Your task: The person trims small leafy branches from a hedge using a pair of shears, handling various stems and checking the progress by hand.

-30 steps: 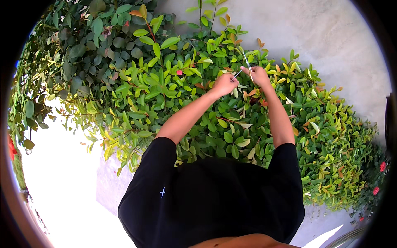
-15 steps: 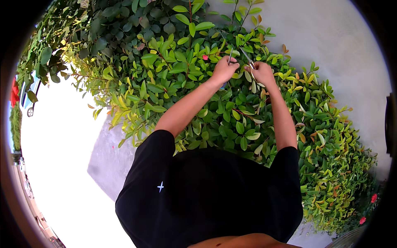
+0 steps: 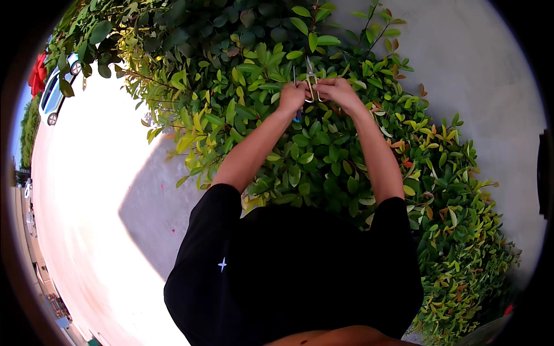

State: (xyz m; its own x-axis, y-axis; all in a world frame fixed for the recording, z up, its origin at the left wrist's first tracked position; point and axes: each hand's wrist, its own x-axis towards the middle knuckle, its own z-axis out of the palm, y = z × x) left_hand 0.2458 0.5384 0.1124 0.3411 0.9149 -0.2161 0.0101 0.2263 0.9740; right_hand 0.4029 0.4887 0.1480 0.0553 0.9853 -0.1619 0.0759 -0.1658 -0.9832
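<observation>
Over the leafy shrub (image 3: 340,144), my two hands are close together. My left hand (image 3: 292,98) is closed round a slim tool (image 3: 294,74) with a thin metal tip above the fist and something blue below it; its exact kind I cannot make out. Between the hands are metal scissors (image 3: 311,81), blades pointing away from me and gold-coloured handle loops toward me. My right hand (image 3: 337,92) pinches the scissors by a handle. My left fingers are against or very near the other loop; whether they grip it I cannot tell.
A grey wall (image 3: 461,69) rises behind the shrub on the right. Darker leaves (image 3: 190,29) hang at the upper left. Brightly lit pavement (image 3: 81,190) lies to the left, with a parked car (image 3: 53,98) farther off. A red flower (image 3: 508,309) shows at the lower right.
Both hands have shifted left and come closer together. The scissors have turned more upright, and my right hand now reaches them from the side. The view has tilted slightly.
</observation>
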